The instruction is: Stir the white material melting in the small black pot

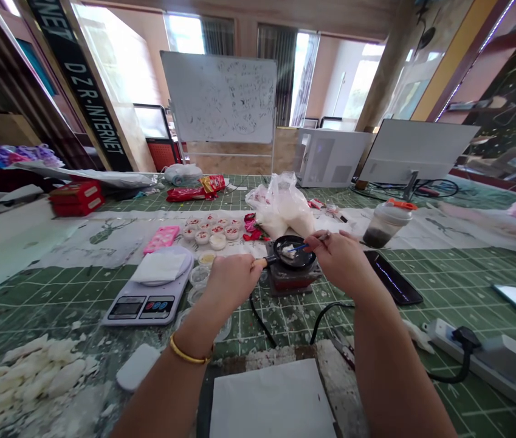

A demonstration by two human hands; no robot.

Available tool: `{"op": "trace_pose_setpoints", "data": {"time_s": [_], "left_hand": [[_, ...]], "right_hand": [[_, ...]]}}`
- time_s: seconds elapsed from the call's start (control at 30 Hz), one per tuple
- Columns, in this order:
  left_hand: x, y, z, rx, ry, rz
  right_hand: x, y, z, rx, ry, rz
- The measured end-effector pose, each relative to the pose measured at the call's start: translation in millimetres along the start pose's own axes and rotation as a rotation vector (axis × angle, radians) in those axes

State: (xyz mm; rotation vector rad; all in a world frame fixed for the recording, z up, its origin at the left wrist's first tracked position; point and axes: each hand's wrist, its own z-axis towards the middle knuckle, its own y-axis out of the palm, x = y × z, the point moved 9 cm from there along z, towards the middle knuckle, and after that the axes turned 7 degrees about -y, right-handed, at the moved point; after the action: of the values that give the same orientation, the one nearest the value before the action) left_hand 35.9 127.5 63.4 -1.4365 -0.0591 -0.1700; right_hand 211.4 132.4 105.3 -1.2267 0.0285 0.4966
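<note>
Left hand [238, 275] gripping a small black pan [304, 260] by its handle, right hand [337, 260] pinching a blue stick [299, 247].
The pan sits on a small heater [292, 283], handle toward eight o'clock; the stick reaches white lumps [287, 251] inside. A plastic bag [280, 204] lies at twelve.

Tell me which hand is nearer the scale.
Left. The left hand grips the pan handle, to the right of the scale; the right hand holds a blue stick at the pan, farther right.
</note>
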Motion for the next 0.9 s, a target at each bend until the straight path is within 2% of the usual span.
{"op": "trace_pose_setpoints", "data": {"time_s": [0.1, 0.27, 0.43, 0.57, 0.67, 0.73, 0.9], "left_hand": [[0.2, 0.1, -0.8, -0.01, 0.002, -0.007], [0.3, -0.8, -1.3, -0.015, 0.012, -0.038], [0.4, 0.0, 1.3, -0.002, 0.018, -0.027], [0.4, 1.2, 3.3, 0.031, 0.002, 0.0], [0.8, 1.0, 3.4, 0.04, -0.006, -0.003], [1.1, 1.6, 3.1, 0.016, 0.004, -0.028], [0.3, 1.6, 2.8, -0.033, 0.054, -0.125]], "right_hand": [[7.8, -2.9, -1.1, 0.023, 0.08, -0.081], [-1.0, 0.1, -0.5, -0.012, -0.01, -0.011], [7.6, 0.0, 0.5, -0.006, 0.079, -0.064], [-1.9, 3.1, 1.6, -0.016, -0.017, -0.005], [2.1, 1.8, 2.1, 0.002, 0.034, -0.021], [6.0, 0.7, 1.7, -0.001, 0.069, -0.053], [-3.3, 5.1, 3.1, -0.025, -0.02, 0.025]]}}
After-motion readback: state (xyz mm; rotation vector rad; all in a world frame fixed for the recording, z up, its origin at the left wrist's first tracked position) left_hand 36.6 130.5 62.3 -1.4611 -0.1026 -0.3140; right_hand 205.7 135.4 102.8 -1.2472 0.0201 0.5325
